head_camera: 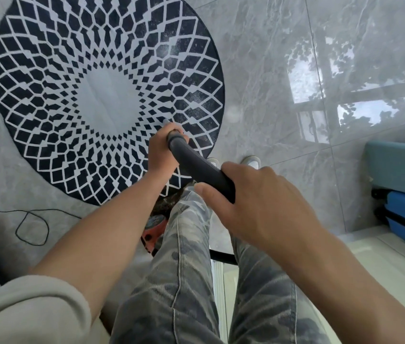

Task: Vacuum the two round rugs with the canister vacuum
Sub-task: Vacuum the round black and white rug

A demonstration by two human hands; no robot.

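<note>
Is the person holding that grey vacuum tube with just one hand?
No, the left hand grips the grey tube near its far end and the right hand grips its near end.

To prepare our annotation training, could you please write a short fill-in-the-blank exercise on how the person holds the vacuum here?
1. The rug on the tiled floor is ___ in shape.
2. The right hand grips the vacuum tube nearer the body; the forward hand is the ___ one.
3. The looped cord is ___ in colour.
Missing words: round; left; black.
</note>
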